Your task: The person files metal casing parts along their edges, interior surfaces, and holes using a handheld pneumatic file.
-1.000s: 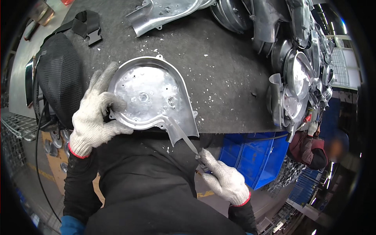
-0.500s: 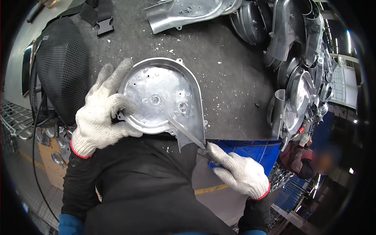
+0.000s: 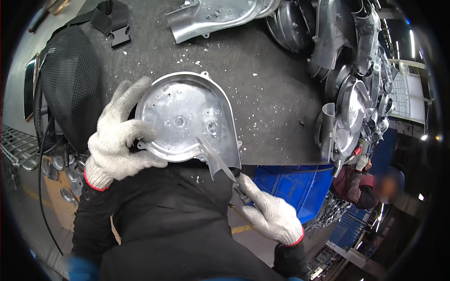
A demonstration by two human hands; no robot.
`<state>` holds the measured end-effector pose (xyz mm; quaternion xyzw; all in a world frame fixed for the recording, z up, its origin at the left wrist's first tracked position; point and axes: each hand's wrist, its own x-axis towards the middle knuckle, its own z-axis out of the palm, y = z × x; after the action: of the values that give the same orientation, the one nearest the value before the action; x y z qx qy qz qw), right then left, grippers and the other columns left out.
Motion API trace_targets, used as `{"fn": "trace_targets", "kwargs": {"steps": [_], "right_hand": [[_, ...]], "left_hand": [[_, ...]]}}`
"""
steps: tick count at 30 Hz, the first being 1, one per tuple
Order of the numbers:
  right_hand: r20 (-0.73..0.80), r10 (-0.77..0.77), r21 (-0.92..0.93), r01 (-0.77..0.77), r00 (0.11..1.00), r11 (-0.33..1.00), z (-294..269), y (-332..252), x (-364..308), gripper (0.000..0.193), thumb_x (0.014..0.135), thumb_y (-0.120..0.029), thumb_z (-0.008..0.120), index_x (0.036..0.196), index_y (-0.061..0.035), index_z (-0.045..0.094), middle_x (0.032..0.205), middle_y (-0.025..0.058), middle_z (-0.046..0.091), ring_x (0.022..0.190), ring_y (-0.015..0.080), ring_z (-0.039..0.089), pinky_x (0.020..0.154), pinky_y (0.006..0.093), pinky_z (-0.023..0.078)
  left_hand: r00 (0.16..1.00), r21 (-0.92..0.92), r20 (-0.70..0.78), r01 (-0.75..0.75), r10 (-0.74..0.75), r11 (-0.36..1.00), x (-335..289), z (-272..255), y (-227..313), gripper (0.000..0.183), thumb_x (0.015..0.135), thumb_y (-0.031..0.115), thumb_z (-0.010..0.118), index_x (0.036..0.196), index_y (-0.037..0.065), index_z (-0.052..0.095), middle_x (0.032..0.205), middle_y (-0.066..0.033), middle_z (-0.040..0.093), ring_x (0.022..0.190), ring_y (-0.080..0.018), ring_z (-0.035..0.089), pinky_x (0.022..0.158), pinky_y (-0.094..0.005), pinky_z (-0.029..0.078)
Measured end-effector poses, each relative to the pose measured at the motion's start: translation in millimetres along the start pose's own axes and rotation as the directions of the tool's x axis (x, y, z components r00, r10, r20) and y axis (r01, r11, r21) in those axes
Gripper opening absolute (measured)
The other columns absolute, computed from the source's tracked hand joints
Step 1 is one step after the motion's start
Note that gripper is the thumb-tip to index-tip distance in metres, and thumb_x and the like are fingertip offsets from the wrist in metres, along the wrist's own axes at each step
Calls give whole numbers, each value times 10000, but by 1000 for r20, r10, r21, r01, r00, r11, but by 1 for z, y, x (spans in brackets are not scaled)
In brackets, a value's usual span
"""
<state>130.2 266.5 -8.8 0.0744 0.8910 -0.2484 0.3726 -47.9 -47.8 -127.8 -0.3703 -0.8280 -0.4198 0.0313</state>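
A round silver metal housing [image 3: 183, 100] with a raised rim and a straight spout lies at the table's near edge, its hollow side up. My left hand [image 3: 119, 138], in a white knitted glove, is closed around its left rim, thumb below and fingers over the edge. In my gloved right hand [image 3: 274, 213] is a flat, narrow, file-like tool [image 3: 217, 158]. Its blade reaches over the spout, the tip at the inner edge where the spout meets the round wall. The tool's handle is mostly hidden by my fingers.
Small metal flakes litter the dark tabletop [image 3: 272, 117]. Another housing [image 3: 220, 18] lies at the far edge, and several shiny parts [image 3: 354, 100] are piled on the right. A black mesh item [image 3: 70, 89] stands left. Below right is a blue crate [image 3: 295, 192]; beyond it, another person [image 3: 356, 187].
My right hand has shifted slightly left and down, and the tool's blade now slants more steeply at the spout. My left hand keeps its hold on the housing.
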Motion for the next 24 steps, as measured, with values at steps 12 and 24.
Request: {"fn": "trace_targets", "kwargs": {"steps": [12,24], "right_hand": [[-57,313,418,-262,948,870,17,-52,4,712,1035,-259,610,1674,-180,306,1424,151,670,1243,362,681,1033,413,526],[-95,290,323,-246,952,914,15,-51,4,708,1038,-262,623,1672,-193,314,1310,188,716,1174,382,710,988,431,560]], "left_hand": [[999,0,14,32,-32,999,-2,4,4,612,474,483,1025,850,87,749,1522,-331,502,1441,-510,476,1195,-569,388],[996,5,50,68,-68,998,1,3,5,588,460,447,1031,820,93,731,1510,-326,515,1451,-527,457,1212,-578,367]]}}
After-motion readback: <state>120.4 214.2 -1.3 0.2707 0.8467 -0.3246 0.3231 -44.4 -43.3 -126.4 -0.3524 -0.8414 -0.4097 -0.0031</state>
